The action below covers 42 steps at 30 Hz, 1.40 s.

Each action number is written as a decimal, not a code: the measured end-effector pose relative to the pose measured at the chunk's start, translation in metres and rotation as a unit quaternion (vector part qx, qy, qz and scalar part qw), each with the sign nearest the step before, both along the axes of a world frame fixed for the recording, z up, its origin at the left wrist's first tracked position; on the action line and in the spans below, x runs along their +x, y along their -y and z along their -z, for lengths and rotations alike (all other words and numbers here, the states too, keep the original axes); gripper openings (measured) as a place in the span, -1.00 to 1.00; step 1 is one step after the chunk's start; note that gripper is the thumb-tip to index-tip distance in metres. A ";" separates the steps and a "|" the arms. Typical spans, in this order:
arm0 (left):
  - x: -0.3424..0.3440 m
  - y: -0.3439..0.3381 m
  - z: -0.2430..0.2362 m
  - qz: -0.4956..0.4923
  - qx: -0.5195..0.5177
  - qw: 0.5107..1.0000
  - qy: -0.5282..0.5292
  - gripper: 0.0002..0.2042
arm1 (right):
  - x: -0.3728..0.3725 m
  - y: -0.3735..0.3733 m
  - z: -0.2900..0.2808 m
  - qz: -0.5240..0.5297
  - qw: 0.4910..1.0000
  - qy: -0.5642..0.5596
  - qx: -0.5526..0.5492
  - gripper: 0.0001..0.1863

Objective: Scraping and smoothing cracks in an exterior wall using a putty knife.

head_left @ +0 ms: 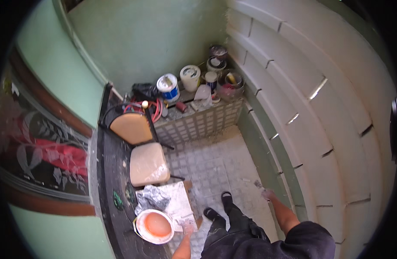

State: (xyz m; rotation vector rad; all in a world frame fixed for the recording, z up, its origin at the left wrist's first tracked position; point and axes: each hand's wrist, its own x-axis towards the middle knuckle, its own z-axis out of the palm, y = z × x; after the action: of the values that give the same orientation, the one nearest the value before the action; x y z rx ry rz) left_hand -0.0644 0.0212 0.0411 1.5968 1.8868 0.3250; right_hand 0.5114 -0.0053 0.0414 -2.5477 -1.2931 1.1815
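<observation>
We rest our left hand [189, 226] on a board [177, 199], fingers seemingly flat, at three o'clock from the bucket [155, 226] of pinkish paint. Our right hand [267, 194] grips a small tool [258, 184] near the wall [336, 129].

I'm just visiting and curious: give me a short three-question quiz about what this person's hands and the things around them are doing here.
1. True or false: the left hand rests on a board beside the bucket of orange-pink paste.
2. Which does the right hand hold out toward the white wall? A) a drill B) a small flat-bladed tool C) a hose
3. Fill in: the paint cans stand on a tiled ______ behind the chair.

Key: 1 true; 2 B; 3 ledge.
</observation>
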 end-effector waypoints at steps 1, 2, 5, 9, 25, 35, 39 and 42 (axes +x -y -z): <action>-0.007 -0.002 -0.008 0.010 -0.068 0.997 -0.027 -0.79 | -0.003 0.016 -0.014 -0.018 0.998 -0.033 0.045 -0.62; -0.010 -0.011 -0.012 0.011 -0.060 0.997 -0.040 -0.79 | -0.017 0.021 -0.021 0.106 0.994 -0.018 0.021 -0.62; -0.013 -0.048 -0.009 0.199 0.035 0.976 -0.080 -0.82 | -0.044 0.060 -0.037 0.260 0.964 0.035 0.050 -0.64; 0.031 -0.099 -0.029 -0.099 -0.142 0.970 0.174 -0.86 | -0.083 0.104 -0.045 0.335 0.934 -0.061 -0.108 -0.59; 0.233 -0.215 -0.087 0.067 -0.078 0.974 0.201 -0.81 | -0.009 0.047 -0.002 0.323 0.942 -0.075 0.046 -0.64; 0.140 -0.258 -0.019 0.019 -0.134 0.988 0.067 -0.80 | 0.013 -0.032 0.003 0.358 0.930 -0.083 0.012 -0.53; 0.121 -0.280 -0.023 0.025 -0.183 0.983 0.003 -0.85 | -0.006 -0.014 0.018 0.369 0.924 -0.095 -0.024 -0.55; 0.126 -0.325 -0.031 0.290 -0.081 0.947 -0.115 -0.81 | -0.026 0.020 0.071 0.181 0.967 0.173 0.035 -0.58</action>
State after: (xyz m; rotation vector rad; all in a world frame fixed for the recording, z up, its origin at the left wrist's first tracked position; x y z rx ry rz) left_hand 0.0612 0.3467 0.0721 2.0422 1.4565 -0.2737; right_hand 0.4853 -0.0248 -0.0295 -2.8567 -0.8328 0.6316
